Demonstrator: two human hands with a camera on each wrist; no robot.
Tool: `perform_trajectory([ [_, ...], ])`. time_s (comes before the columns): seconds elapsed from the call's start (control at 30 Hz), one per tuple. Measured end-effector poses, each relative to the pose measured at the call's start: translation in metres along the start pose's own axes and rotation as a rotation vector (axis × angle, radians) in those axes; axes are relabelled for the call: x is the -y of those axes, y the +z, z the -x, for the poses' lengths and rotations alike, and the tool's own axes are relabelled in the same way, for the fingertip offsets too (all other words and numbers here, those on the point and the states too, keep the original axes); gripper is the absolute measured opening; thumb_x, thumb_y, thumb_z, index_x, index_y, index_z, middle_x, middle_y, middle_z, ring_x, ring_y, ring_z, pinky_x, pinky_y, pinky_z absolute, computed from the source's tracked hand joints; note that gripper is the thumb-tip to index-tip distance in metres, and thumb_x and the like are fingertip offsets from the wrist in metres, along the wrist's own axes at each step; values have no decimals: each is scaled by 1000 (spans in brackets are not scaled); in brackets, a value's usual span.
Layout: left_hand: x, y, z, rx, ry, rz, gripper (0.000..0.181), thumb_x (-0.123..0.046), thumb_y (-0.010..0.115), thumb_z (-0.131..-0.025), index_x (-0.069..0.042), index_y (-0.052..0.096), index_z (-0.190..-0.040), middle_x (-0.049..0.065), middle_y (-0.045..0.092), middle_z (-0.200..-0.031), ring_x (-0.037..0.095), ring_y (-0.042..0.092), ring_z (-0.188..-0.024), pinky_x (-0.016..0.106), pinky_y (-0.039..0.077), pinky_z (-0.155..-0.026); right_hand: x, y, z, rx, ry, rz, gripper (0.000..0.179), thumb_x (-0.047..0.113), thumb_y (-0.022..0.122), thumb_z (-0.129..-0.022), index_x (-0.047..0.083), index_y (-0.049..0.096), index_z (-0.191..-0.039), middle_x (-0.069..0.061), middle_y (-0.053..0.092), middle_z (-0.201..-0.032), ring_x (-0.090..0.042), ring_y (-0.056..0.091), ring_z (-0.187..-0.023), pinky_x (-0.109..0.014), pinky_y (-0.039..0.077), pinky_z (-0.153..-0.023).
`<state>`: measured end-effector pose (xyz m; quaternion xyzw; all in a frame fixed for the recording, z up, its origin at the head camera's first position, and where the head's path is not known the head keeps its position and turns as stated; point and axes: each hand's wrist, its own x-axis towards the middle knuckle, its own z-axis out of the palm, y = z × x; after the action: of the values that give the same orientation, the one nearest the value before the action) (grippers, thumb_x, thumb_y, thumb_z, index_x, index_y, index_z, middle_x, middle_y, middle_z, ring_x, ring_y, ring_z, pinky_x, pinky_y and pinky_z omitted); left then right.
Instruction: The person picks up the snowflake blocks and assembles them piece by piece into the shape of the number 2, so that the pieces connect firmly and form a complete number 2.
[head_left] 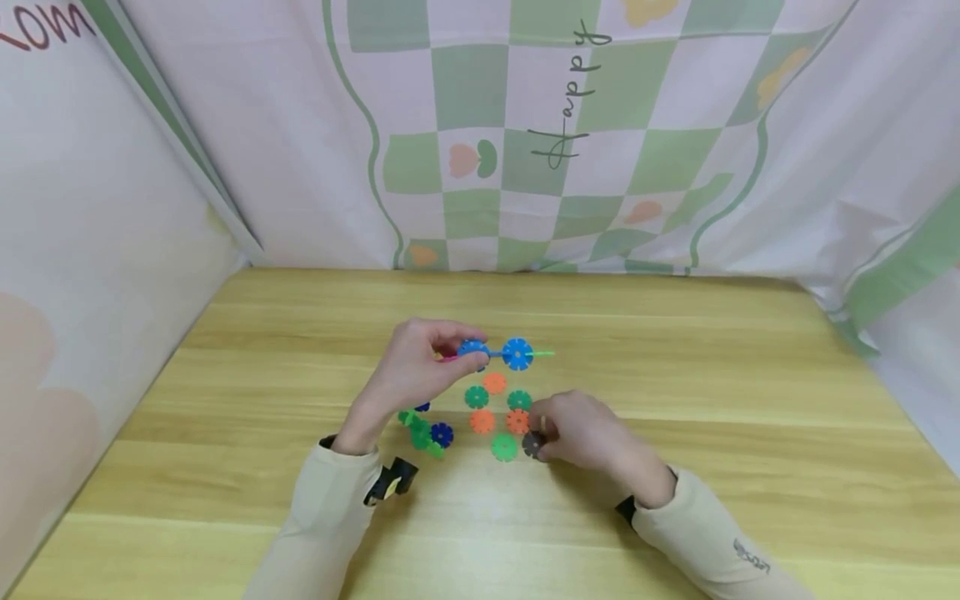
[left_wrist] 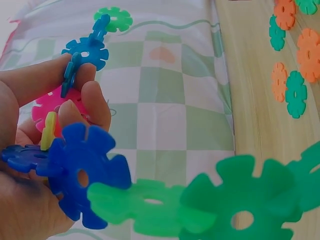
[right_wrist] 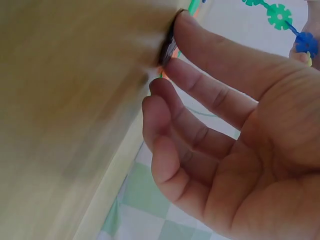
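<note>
My left hand (head_left: 411, 367) holds a chain of slotted snowflake discs above the table, thumb and forefinger pinching it at a blue disc (left_wrist: 70, 75). Beyond the fingertips the chain runs through another blue disc (head_left: 517, 354) to a light green disc (left_wrist: 117, 19). A pink disc (left_wrist: 44, 107) and a yellow one (left_wrist: 49, 131) show by the palm. From there a dark blue disc (left_wrist: 105, 160) leads to green discs (left_wrist: 220, 200) hanging below the hand. Low at the table, my right hand (head_left: 585, 429) pinches a black disc (right_wrist: 170, 45) between thumb and forefinger, its other fingers loosely curled.
Loose discs lie on the wooden table (head_left: 675, 350) between the hands: orange (head_left: 482, 422), dark green (head_left: 476, 397) and light green (head_left: 504, 447). Behind the table hangs a checkered curtain (head_left: 468, 87), and a white fabric wall (head_left: 90, 208) stands to the left.
</note>
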<state>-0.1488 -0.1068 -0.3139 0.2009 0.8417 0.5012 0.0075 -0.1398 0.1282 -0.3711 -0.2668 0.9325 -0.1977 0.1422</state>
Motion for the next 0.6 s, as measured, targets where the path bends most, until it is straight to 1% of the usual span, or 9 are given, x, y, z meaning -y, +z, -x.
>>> perform_trajectory([
  [0.1,0,0,0,1,-7,6,21,-16,72,-87,-9,73,-106,-1,62,-70,18,54,-63,23,33,-43,1,0,1,-9,-28,11,23,5,80,-74,15,60,-77,6,52,-66,-12,47,-64,-28,42,-59],
  [0.23,0,-1,0,-2,-8,12,20,-16,72,-87,-9,73,-106,-1,63,-71,18,54,-63,22,32,-42,1,0,3,-14,-56,-2,27,1,79,-73,14,56,-77,5,52,-67,-12,46,-64,-27,41,-58],
  [0.43,1,-1,0,-5,-5,14,19,-17,71,-88,-10,74,-106,-1,65,-73,19,53,-63,23,31,-42,1,0,5,-15,-79,-71,28,-4,73,-79,13,51,-76,6,55,-66,-10,48,-61,-24,40,-56],
  [0.6,2,-1,1,-7,-5,22,19,-17,71,-88,-10,74,-106,3,65,-73,19,52,-61,23,31,-42,1,-1,5,-27,-85,-105,28,-5,72,-78,13,50,-75,5,58,-68,-10,50,-61,-24,42,-56],
])
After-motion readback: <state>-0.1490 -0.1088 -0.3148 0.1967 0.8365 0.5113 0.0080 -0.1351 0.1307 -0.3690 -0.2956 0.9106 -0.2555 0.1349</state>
